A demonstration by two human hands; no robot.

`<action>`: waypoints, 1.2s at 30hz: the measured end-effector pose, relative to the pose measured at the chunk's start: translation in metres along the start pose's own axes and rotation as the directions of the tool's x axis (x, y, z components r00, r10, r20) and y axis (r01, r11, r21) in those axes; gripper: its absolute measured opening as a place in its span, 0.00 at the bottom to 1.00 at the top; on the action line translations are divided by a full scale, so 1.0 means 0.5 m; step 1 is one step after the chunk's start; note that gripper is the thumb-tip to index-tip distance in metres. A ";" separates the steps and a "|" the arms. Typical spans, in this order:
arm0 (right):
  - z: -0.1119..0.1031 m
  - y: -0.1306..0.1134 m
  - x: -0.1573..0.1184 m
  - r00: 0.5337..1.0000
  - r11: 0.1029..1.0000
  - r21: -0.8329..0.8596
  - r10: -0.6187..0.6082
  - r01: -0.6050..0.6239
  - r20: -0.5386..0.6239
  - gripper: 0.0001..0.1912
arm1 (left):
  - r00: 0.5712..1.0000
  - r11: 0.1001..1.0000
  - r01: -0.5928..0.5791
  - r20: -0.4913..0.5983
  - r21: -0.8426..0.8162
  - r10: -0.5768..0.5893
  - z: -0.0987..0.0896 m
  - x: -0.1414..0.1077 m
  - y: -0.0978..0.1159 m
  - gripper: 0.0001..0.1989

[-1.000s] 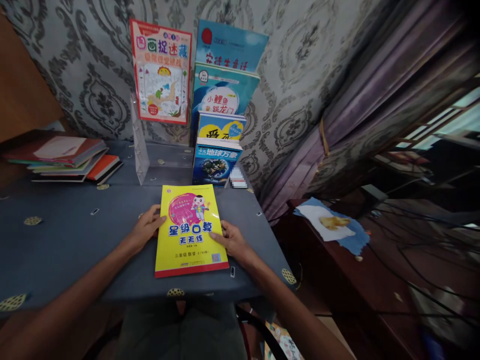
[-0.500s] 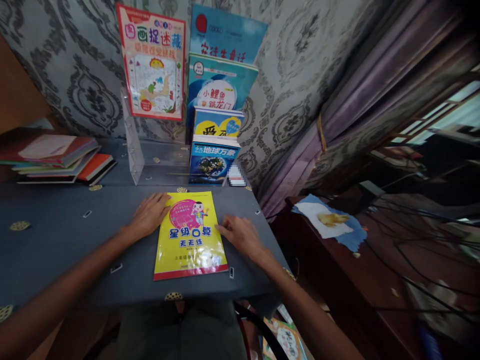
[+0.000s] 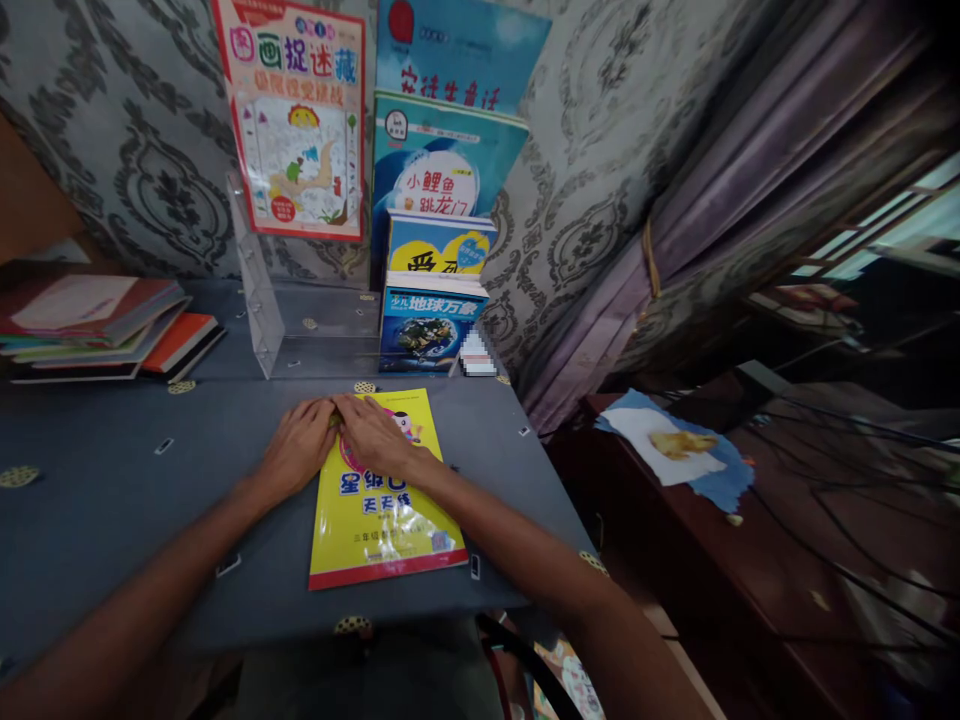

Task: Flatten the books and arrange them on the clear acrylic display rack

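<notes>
A yellow workbook (image 3: 375,555) with a red lower band and Chinese lettering lies shut, cover up, on the cloth-covered desk. My left hand (image 3: 304,440) is at its upper left edge, fingers bent and close together against the corner. Reaching across the cover, my right hand (image 3: 369,435) has its fingers pressed together at the same corner, touching the left fingertips. The corner itself is hidden under both hands, and the right hand and forearm cover part of the title and picture.
Behind the workbook stands a clear plastic book rack (image 3: 259,285) with several children's books. A stack of books (image 3: 90,310) sits at the back left. To the right is a dark red table (image 3: 675,560) with cables, a blue cloth (image 3: 709,490) and a yellowish object on white paper.
My right hand has moved left from the workbook's right edge to its upper left corner, meeting my left hand. The left hand has stayed near that corner. The view has shifted slightly.
</notes>
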State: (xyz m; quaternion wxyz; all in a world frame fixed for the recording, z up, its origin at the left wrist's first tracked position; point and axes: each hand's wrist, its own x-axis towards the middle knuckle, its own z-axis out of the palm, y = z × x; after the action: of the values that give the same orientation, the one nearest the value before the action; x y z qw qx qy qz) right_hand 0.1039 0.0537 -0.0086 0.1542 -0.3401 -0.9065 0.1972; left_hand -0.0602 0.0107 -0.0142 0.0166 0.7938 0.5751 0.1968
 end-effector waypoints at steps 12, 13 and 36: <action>-0.061 0.109 -0.093 0.967 0.974 -0.028 0.220 -0.226 -0.129 0.23 | 0.998 0.999 0.041 0.049 -0.025 -0.040 0.003 -0.002 -0.006 0.21; -0.067 0.123 -0.103 0.960 0.970 -0.022 0.238 -0.243 -0.150 0.22 | 0.998 0.999 0.040 0.048 -0.027 -0.039 0.003 -0.002 -0.006 0.21; -0.068 0.224 -0.113 0.922 0.882 0.446 0.288 -0.150 -0.258 0.21 | 0.978 0.990 -0.126 0.177 0.056 0.114 -0.034 0.055 0.015 0.16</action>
State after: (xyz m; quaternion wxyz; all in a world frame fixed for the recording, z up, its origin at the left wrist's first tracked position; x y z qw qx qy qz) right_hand 0.2209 0.1015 -0.0389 0.3433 -0.4279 -0.7613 0.3456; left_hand -0.0518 0.0301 0.0115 0.0281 0.8413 0.5288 0.1085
